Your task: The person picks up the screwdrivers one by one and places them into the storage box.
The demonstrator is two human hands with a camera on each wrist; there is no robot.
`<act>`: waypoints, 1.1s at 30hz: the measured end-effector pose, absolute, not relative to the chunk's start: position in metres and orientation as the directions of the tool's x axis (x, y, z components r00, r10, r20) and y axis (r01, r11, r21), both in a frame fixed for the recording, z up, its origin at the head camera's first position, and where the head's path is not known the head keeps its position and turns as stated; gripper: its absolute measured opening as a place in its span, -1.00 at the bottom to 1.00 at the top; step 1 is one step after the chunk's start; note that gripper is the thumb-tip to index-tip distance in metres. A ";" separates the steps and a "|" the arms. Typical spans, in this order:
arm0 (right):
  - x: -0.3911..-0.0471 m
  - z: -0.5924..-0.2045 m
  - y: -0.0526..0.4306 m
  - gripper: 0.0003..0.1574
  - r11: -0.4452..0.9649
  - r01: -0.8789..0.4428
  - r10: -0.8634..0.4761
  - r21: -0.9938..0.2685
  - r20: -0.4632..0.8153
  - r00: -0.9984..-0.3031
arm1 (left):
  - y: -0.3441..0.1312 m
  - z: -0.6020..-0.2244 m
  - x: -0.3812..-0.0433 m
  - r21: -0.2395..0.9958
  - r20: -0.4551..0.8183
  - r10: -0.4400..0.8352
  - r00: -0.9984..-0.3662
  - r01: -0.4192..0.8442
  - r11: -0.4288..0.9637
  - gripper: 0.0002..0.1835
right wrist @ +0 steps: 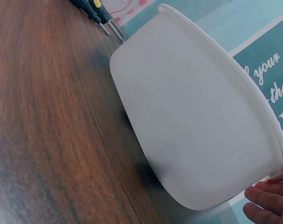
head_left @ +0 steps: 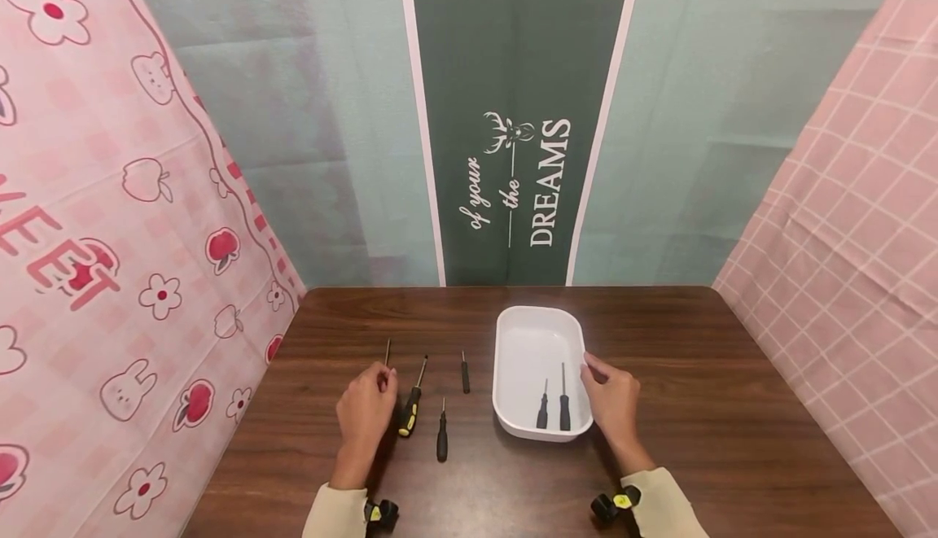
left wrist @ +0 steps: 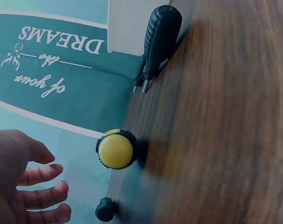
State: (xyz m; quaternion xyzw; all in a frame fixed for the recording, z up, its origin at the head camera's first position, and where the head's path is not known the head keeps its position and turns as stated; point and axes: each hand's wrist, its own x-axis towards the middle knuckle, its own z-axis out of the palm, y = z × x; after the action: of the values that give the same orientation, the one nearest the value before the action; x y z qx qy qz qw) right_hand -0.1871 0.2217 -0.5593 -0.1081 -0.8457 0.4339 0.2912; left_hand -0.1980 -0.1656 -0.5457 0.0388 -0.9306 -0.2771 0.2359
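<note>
**Left hand [head_left: 366, 404] by the outer driver [head_left: 387, 351]; right hand [head_left: 615, 404] on the tray [head_left: 528, 343]**

Left hand: fingers loosely bent and parted. From my head view, the outer driver's shaft shows beyond them; whether they touch it, I cannot tell.

Right hand: narrow, pinching the tray's right rim, with fingers at the outer side.

Tray: one, white, rounded corners, right of centre on the desk [head_left: 498, 493].

Contents of tray: two dark drivers, one short [head_left: 542, 417], one long [head_left: 564, 413], side by side near the right wall, shafts pointing away from me.

On the desk, left of the tray: the outer driver; a yellow-black driver [head_left: 412, 409], slightly tilted; a black driver [head_left: 442, 442], nearest me; a slim driver [head_left: 465, 378], closest to the tray.

Behind the desk: a green cloth [head_left: 513, 41], lettered DREAMS.
</note>
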 end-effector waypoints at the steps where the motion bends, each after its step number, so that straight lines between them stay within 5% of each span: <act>1: -0.187 -0.559 0.221 -0.70 0.600 -0.071 0.435 -0.797 0.400 -0.807 | -0.166 -0.546 -0.198 0.533 0.417 -0.203 -0.886 0.058 0.844 -0.84; 33: -0.188 -0.561 0.221 -0.72 0.605 -0.086 0.442 -0.792 0.423 -0.791 | -0.178 -0.558 -0.201 0.459 0.350 -0.200 -0.915 -0.019 0.888 -0.78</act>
State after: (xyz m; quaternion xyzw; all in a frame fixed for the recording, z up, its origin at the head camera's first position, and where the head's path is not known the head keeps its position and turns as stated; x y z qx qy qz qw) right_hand -0.1883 0.2206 -0.5609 -0.1058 -0.8420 0.4319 0.3055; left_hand -0.2008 -0.1781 -0.5581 0.0575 -0.9513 -0.2293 0.1977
